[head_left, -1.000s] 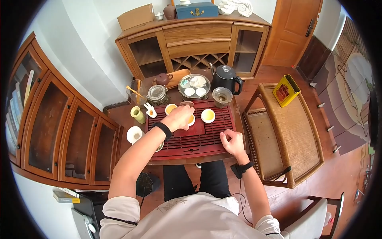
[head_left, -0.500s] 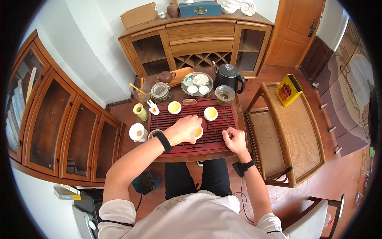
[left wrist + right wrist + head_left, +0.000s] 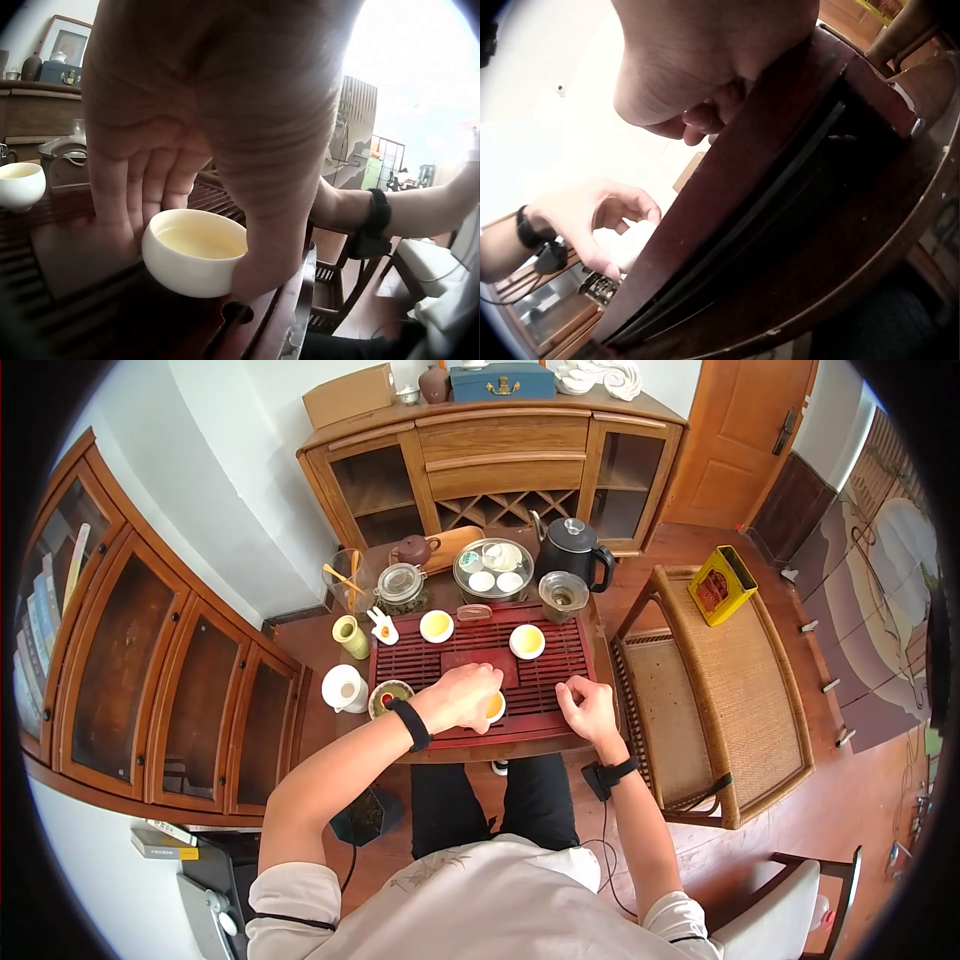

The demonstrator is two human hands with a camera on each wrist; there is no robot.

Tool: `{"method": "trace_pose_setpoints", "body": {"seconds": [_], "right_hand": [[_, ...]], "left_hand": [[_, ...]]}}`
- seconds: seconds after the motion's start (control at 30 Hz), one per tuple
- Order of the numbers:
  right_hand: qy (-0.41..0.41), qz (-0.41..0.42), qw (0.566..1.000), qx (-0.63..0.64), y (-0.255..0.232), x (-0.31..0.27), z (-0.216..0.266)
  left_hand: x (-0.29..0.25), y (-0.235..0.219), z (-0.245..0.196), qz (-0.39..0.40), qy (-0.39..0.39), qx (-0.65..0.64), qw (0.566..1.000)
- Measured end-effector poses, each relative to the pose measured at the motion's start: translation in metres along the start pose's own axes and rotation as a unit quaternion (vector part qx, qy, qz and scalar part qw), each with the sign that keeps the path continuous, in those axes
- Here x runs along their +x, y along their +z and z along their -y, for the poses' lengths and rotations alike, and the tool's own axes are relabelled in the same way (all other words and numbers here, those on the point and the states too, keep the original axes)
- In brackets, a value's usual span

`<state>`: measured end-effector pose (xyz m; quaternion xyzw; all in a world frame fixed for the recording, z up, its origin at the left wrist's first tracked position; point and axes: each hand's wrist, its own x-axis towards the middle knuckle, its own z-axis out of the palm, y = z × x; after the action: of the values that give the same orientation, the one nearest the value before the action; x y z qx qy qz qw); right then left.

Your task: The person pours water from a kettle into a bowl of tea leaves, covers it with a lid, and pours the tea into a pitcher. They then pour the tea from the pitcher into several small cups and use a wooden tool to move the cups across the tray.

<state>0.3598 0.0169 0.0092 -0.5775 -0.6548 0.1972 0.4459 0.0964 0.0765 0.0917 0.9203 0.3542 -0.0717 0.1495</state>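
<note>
My left hand (image 3: 465, 698) pinches a small white teacup (image 3: 199, 255) of yellow tea by its sides, thumb opposite the fingers. The cup is upright, low over the front part of the dark red slatted tea tray (image 3: 545, 678). My right hand (image 3: 590, 710) rests at the tray's right front edge, its fingers loosely curled and nothing seen in them. Two more white teacups of tea stand farther back on the tray, one on the left (image 3: 437, 626) and one on the right (image 3: 527, 642). Beside my left wrist sits a round patterned bowl (image 3: 388, 698) with a red spot, partly hidden.
Left of the tray stand a white pitcher (image 3: 345, 690), a green holder (image 3: 350, 637) and a white hand-shaped ornament (image 3: 383, 626). Behind it are a glass jar (image 3: 401, 588), a steel basin (image 3: 465, 582) with cups, a glass vessel (image 3: 563, 597) and a black kettle (image 3: 573, 555).
My left hand has brought the teacup from the middle of the tray toward its front edge, uncovering the brown piece at the back. My right hand has stayed in place.
</note>
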Motion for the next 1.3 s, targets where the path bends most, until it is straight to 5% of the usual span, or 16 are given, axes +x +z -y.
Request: {"method": "trace_pose_setpoints", "body": {"seconds": [0.67,0.77,0.97,1.3], "right_hand": [[0.001,0.0,1.0,0.0,-0.002,0.001,0.002],[0.0,0.0,1.0,0.005,-0.003,0.001,0.001],[0.005,0.0,1.0,0.005,-0.003,0.001,0.003],[0.006,-0.006,1.0,0.029,-0.001,0.0,-0.002]], "left_hand": [[-0.01,-0.012,-0.009,-0.007,0.001,-0.006,1.0],[-0.009,-0.028,-0.018,-0.028,-0.003,-0.012,1.0],[0.032,-0.04,-0.003,-0.19,-0.007,-0.074,0.979],[0.097,-0.012,0.024,-0.1,-0.029,0.002,0.995]]}}
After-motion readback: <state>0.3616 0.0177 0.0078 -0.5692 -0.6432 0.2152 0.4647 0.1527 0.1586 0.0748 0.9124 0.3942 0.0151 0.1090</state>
